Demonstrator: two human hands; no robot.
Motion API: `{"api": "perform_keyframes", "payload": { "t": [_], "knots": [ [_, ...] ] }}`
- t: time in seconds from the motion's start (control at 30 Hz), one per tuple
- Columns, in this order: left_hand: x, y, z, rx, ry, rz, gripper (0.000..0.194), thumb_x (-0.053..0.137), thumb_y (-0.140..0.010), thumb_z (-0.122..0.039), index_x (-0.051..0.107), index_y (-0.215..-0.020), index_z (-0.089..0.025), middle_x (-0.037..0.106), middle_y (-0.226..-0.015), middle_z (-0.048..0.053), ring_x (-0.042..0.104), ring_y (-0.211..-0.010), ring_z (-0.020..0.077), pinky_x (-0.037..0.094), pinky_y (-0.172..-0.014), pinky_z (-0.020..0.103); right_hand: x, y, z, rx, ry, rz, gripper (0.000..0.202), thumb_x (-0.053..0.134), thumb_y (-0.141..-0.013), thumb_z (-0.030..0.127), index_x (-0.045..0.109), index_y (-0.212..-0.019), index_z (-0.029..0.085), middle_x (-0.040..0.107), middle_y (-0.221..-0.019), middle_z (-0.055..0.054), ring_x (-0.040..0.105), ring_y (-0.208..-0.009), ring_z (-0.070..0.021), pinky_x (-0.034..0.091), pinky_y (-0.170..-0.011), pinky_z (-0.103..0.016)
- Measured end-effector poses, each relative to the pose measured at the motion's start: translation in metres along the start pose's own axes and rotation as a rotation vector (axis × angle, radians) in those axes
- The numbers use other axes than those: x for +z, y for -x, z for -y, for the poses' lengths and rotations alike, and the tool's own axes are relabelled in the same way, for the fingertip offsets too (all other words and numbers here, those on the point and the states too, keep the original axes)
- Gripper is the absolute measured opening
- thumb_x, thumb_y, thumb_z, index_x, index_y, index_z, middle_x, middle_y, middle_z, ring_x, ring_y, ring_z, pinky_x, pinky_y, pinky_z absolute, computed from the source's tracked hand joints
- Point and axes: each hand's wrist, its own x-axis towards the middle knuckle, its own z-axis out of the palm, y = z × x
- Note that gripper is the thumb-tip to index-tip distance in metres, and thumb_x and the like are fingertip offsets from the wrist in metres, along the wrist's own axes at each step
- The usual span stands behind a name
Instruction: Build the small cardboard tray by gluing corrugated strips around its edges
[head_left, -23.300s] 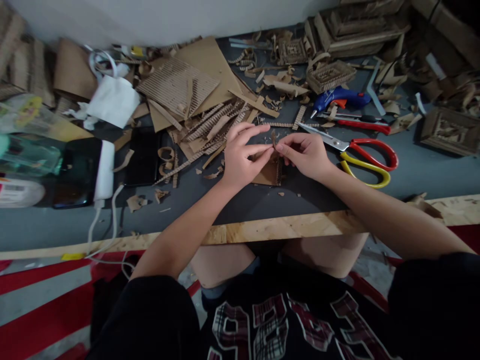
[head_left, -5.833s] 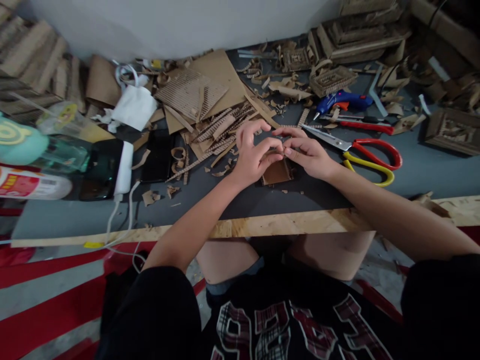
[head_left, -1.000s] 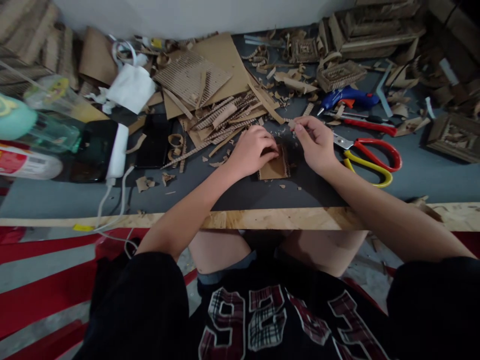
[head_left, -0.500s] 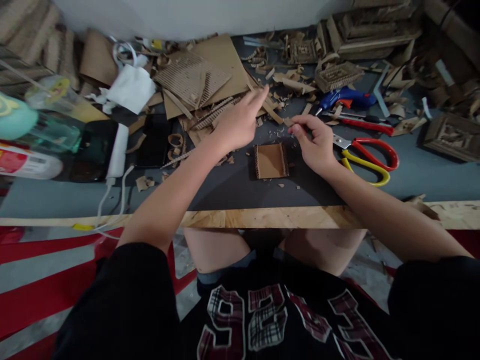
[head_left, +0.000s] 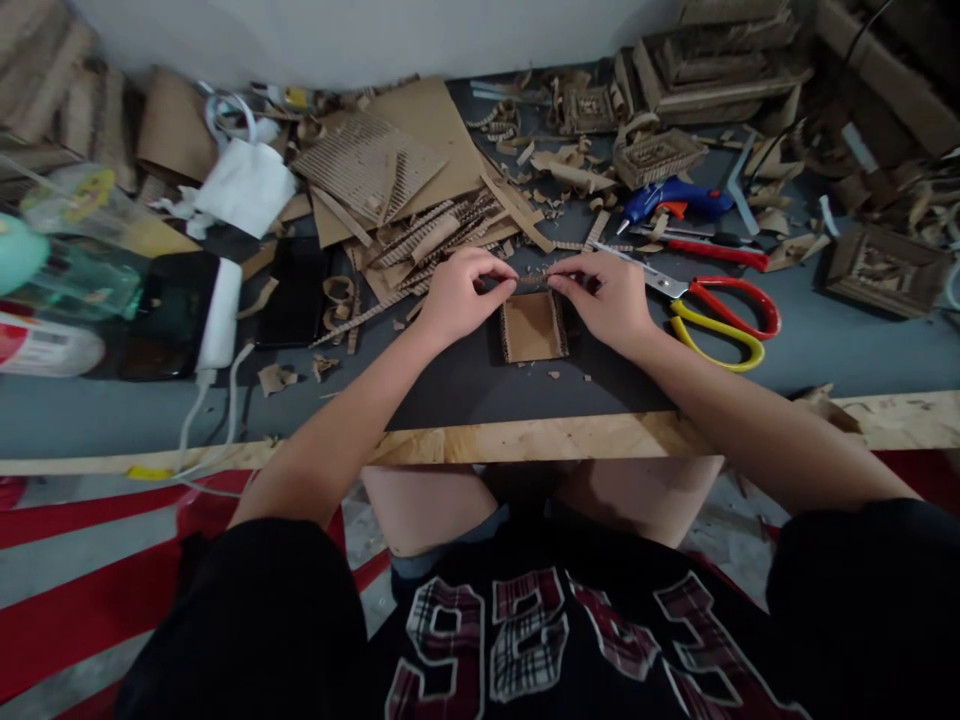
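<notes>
A small square cardboard tray (head_left: pixel 534 328) with raised corrugated walls on its left and right sides lies on the dark tabletop. At its upper left corner is my left hand (head_left: pixel 468 292), thumb and forefinger brought close together. Across from it my right hand (head_left: pixel 606 296) pinches at the tray's upper right corner. Anything between the fingertips of either hand is too small to make out. Scissors (head_left: pixel 679 290) with one red and one yellow handle lie right beside my right hand, their blades partly behind it.
Behind the scissors lie a blue glue gun (head_left: pixel 675 200) and a red-handled tool (head_left: pixel 718 252). Cardboard sheets (head_left: pixel 427 120) and strips are piled at the back. A black phone (head_left: pixel 291 292), white cables and bottles stand left. Stacked cardboard frames (head_left: pixel 720 75) fill the back right.
My left hand has come down from the cardboard pile, its outstretched fingers now curled towards the thumb. My right hand has moved slightly left and down to the tray's upper edge.
</notes>
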Motion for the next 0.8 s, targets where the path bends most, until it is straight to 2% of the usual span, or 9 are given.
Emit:
{"api": "perform_keyframes", "payload": {
  "t": [0.13, 0.2, 0.4, 0.57, 0.8],
  "knots": [
    [0.006, 0.006, 0.007, 0.03, -0.075, -0.071, 0.012, 0.068, -0.086, -0.026, 0.079, -0.09, -0.022, 0.08, -0.1, 0.005, 0.071, -0.107, 0.0233, 0.058, -0.095, 0.04, 0.001, -0.002, -0.006, -0.063, 0.027, 0.057, 0.021, 0.064, -0.089, 0.021, 0.081, -0.1, 0.026, 0.081, -0.101, -0.003, 0.073, -0.096, -0.026, 0.055, -0.089, -0.044],
    [0.005, 0.009, 0.004, 0.037, -0.056, -0.096, 0.014, 0.067, -0.088, -0.026, 0.079, -0.094, -0.022, 0.08, -0.104, 0.005, 0.072, -0.108, 0.022, 0.057, -0.101, 0.039, 0.0, -0.002, -0.006, -0.103, 0.015, 0.067, 0.023, 0.062, -0.09, 0.019, 0.081, -0.101, 0.027, 0.08, -0.105, -0.004, 0.073, -0.101, -0.0263, 0.054, -0.094, -0.046],
    [0.0, 0.015, -0.006, -0.006, 0.133, -0.035, 0.022, 0.074, -0.086, -0.029, 0.078, -0.105, -0.018, 0.081, -0.103, 0.006, 0.075, -0.092, 0.0174, 0.059, -0.086, 0.028, -0.001, -0.001, -0.001, -0.236, 0.025, 0.048, 0.022, 0.063, -0.091, 0.02, 0.082, -0.098, 0.028, 0.08, -0.107, -0.003, 0.073, -0.103, -0.0241, 0.055, -0.096, -0.045],
    [0.003, 0.014, -0.002, -0.013, 0.113, -0.036, 0.018, 0.073, -0.084, -0.019, 0.079, -0.101, -0.018, 0.08, -0.1, 0.005, 0.074, -0.091, 0.0159, 0.057, -0.082, 0.026, 0.001, 0.0, 0.0, -0.228, 0.046, 0.043, 0.018, 0.066, -0.088, 0.021, 0.082, -0.093, 0.027, 0.08, -0.103, -0.003, 0.074, -0.098, -0.0235, 0.055, -0.095, -0.045],
    [0.005, 0.012, -0.003, -0.027, 0.119, -0.012, 0.016, 0.072, -0.084, -0.017, 0.078, -0.099, -0.018, 0.08, -0.099, 0.005, 0.073, -0.094, 0.0162, 0.058, -0.086, 0.028, 0.001, 0.001, 0.001, -0.163, 0.055, 0.078, 0.016, 0.066, -0.085, 0.02, 0.081, -0.089, 0.024, 0.08, -0.097, -0.003, 0.075, -0.096, -0.0229, 0.057, -0.091, -0.04]
  ]
}}
